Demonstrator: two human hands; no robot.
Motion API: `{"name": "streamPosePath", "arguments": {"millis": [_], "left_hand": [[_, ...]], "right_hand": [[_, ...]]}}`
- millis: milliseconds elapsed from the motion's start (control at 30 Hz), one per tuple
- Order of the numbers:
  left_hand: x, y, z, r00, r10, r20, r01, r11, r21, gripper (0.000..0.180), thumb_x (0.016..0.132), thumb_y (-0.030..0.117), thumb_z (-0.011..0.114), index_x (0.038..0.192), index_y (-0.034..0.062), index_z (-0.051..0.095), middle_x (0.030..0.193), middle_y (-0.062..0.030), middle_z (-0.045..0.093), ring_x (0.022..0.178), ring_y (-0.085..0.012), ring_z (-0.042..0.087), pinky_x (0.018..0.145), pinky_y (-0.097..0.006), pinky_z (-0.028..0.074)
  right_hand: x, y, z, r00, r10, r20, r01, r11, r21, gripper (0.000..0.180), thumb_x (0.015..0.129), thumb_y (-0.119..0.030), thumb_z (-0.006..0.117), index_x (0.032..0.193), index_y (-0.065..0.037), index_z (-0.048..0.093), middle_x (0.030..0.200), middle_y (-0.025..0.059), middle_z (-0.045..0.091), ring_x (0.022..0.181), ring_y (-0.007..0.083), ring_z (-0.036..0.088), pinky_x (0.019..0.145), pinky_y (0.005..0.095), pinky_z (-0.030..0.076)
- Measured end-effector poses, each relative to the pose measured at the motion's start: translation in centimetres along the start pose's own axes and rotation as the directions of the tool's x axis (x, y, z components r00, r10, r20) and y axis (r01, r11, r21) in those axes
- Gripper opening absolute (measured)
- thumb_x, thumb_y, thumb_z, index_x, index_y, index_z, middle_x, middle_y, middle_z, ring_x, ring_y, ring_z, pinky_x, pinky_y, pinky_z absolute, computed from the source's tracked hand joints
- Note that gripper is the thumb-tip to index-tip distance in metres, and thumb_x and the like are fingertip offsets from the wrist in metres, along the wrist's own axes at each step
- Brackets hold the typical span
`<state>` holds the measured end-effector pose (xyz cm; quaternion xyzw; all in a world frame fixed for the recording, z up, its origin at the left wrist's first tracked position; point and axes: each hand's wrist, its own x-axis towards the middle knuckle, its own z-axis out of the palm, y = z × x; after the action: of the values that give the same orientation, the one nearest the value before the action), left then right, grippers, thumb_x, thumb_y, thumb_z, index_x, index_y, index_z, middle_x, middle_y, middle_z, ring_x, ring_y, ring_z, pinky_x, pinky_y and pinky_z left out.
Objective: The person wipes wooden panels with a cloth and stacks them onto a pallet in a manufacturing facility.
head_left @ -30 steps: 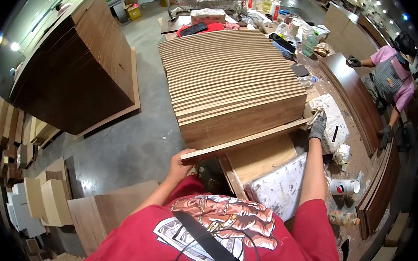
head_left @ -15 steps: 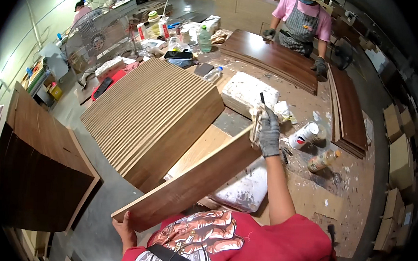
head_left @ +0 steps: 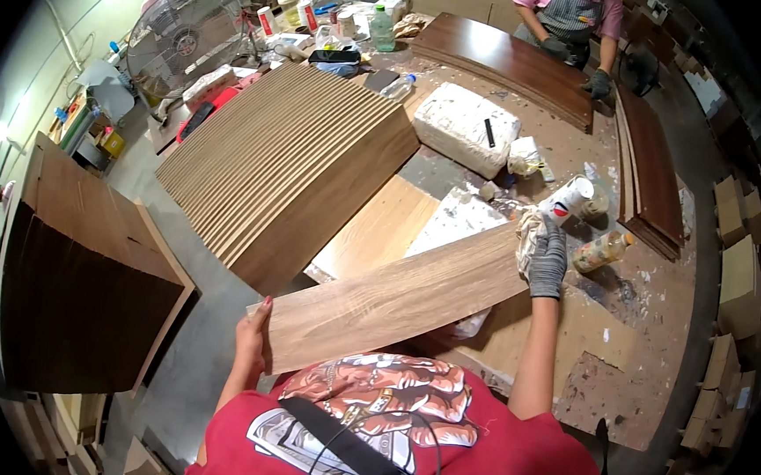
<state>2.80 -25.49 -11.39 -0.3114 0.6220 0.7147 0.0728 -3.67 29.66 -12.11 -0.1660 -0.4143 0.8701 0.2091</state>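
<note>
A wood-grain board (head_left: pixel 394 296) spans the space in front of my body, its broad face up. Bare and closed, my left hand (head_left: pixel 255 333) grips its left end, thumb on top. My right hand (head_left: pixel 548 260), in a grey glove, is closed around a crumpled cream rag (head_left: pixel 529 239) and presses it at the board's right end. Beyond the board is a paint-spattered white block (head_left: pixel 463 129) with a short black stick (head_left: pixel 489 133) lying on it. A white can (head_left: pixel 568 200) and an orange-capped bottle (head_left: pixel 603 251) are near my right hand.
A large stack of boards (head_left: pixel 289 160) stands left on the worktable (head_left: pixel 626 378). Another tall stack (head_left: pixel 85 296) is at far left. Across the table, a gloved co-worker (head_left: pixel 572 26) stands at dark brown panels (head_left: pixel 507 65). A fan (head_left: pixel 182 43) and bottles are at the back.
The board has tilted from edge-up to face-up, showing its broad grain. My right hand and the rag have moved right and slightly down; my left hand has risen.
</note>
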Motion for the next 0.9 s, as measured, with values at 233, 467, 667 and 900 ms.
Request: {"name": "streamPosePath", "arguments": {"millis": [233,467,667,900], "left_hand": [[0.2,1.3,0.5,0.998,-0.041,0.038,0.043,0.997,-0.058,0.054,0.091,0.044,0.057,0.115,-0.0039,0.059,0.114,-0.0116,0.062,0.103,-0.0204,0.055,0.093,-0.034,0.04],[1.2,1.4,0.5,0.984,-0.143,0.106,0.157,0.978,-0.138,0.047,0.094,0.043,0.052,0.114,0.0021,0.061,0.11,-0.01,0.066,0.099,-0.0216,0.061,0.093,-0.035,0.044],[0.7,0.4,0.0,0.948,-0.066,0.312,0.116,0.983,-0.145,0.038,0.089,0.029,0.064,0.113,-0.0004,0.061,0.108,-0.0091,0.066,0.099,-0.0198,0.062,0.089,-0.032,0.046],[-1.5,-2.3,0.4,0.963,0.135,0.235,-0.074,0.965,-0.254,0.03,0.09,0.014,0.065,0.112,-0.0048,0.056,0.112,-0.0117,0.062,0.104,-0.0172,0.059,0.095,-0.029,0.045]], "right_hand": [[-8.8,7.4,4.5,0.864,0.069,0.498,0.458,-0.518,-0.722,0.051,0.085,-0.023,0.054,0.136,-0.022,0.048,0.142,0.0163,0.041,0.132,0.0333,0.037,0.111,0.0523,0.022],[-20.8,15.4,18.1,0.48,0.312,0.82,0.854,0.047,-0.518,0.054,0.086,-0.023,0.055,0.139,-0.023,0.046,0.148,0.0203,0.031,0.138,0.0384,0.027,0.113,0.0505,0.021],[-24.8,15.4,21.1,0.425,0.432,0.795,0.863,0.071,-0.5,0.054,0.09,-0.034,0.053,0.141,-0.023,0.042,0.15,0.0178,0.031,0.138,0.0351,0.029,0.114,0.0477,0.018],[-17.3,13.8,12.3,0.791,0.072,0.608,0.607,-0.224,-0.763,0.046,0.087,-0.019,0.052,0.133,-0.02,0.05,0.147,0.0161,0.033,0.137,0.0338,0.029,0.109,0.0446,0.03]]}}
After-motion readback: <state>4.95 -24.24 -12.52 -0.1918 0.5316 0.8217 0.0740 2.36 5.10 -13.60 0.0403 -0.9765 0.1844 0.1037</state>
